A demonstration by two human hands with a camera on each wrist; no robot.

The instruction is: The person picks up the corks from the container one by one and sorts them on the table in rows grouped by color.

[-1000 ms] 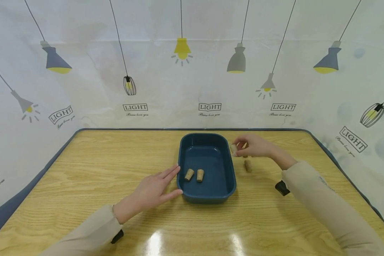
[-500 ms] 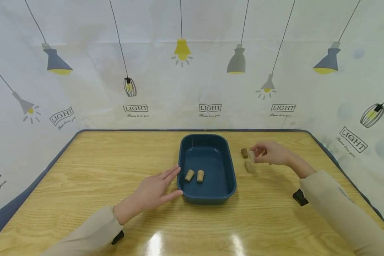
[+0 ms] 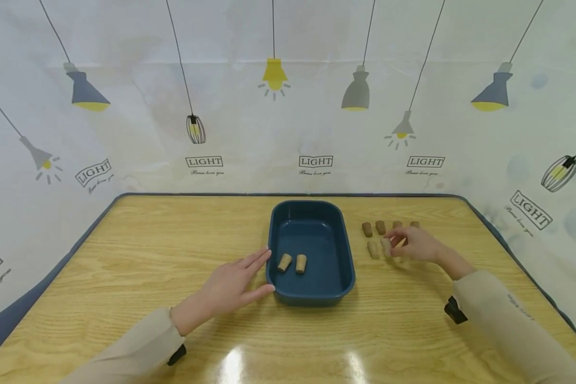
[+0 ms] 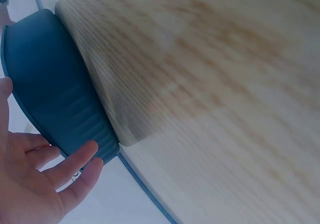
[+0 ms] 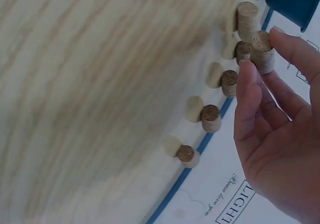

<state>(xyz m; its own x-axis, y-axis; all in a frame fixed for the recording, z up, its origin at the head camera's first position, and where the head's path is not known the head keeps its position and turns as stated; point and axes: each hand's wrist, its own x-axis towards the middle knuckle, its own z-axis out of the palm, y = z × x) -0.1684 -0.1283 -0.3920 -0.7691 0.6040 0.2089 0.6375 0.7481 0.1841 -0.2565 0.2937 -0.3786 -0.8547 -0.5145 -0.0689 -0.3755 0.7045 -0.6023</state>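
Note:
My left hand (image 3: 226, 287) lies with straight fingers against the left rim of a deep blue dish (image 3: 317, 296); the left wrist view shows its fingers along the wall of the dish (image 4: 60, 78). Two corks, one tilted (image 3: 285, 262) and one straighter (image 3: 301, 264), are inside the dish. To the right of it, my right hand (image 3: 420, 245) pinches a cork (image 5: 262, 56) between thumb and fingers, close beside another cork (image 3: 373, 249) on the table. Behind the hand runs a row of several corks, including a dark-topped cork (image 3: 367, 229) at its left end, partly covered by the fingers.
The wooden table (image 3: 173, 229) reaches back to a wall cloth (image 3: 249, 122) printed with hanging lamps. Black bands show under both sleeves, one below the right sleeve (image 3: 518, 320).
My right hand has carried its cork from beside the dish's right rim to the right and nearer, next to the front cork. The back row has come into view. The left hand stays put.

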